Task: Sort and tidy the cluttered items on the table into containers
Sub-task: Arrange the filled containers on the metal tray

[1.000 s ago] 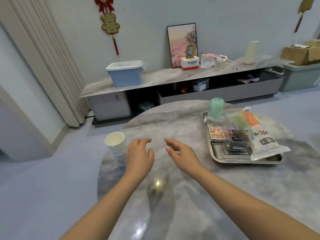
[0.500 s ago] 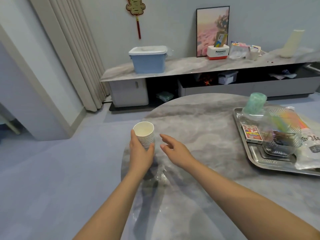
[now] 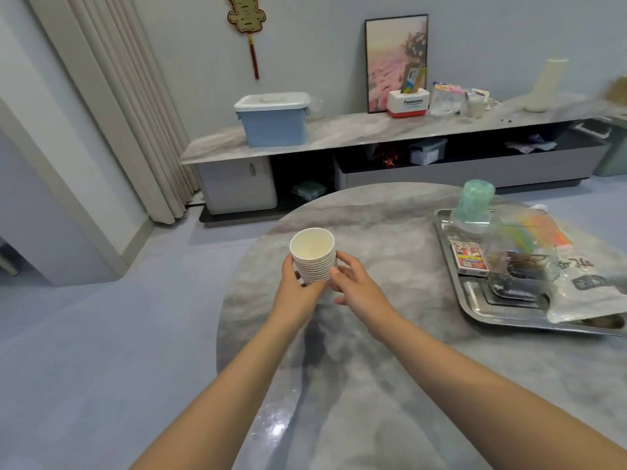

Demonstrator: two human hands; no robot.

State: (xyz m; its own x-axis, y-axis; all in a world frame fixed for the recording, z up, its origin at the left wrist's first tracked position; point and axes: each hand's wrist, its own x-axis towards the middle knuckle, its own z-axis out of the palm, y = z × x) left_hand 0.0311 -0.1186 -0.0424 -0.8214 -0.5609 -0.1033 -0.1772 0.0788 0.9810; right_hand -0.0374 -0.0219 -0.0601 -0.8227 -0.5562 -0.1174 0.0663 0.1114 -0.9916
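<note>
Stacked white paper cups (image 3: 314, 257) are held upright above the near-left part of the round grey marbled counter (image 3: 390, 351), seen from the single head view. The left hand (image 3: 298, 286) is wrapped round the lower part of the stack from the left, its fingers curled about the cups and gripping them. The right hand (image 3: 356, 283) is brought in against the stack's right side, its thumb laid on the ribbed rims and its fingers (image 3: 346, 261) curved loosely behind; a light steadying hold is judged here, probably so that the nested cups stay aligned while they are carried.

To the right on the counter, well apart from the cups, lies a rectangular shiny metal tray (image 3: 475, 303). On it are gathered a red printed card box (image 3: 470, 257), a clear plastic tub with dark contents (image 3: 519, 269), a pale green wrapped roll (image 3: 475, 205) at the far end, and a white printed plastic bag (image 3: 590, 283) lapping over the tray's right edge, with bright coloured sticks (image 3: 539, 232) beside it. Since the loose items are already collected there, the tray is judged the likely place for the cups.

Behind, against the wall, a low grey cabinet shelf (image 3: 356, 130) carries a lidded blue plastic bin (image 3: 273, 120).
</note>
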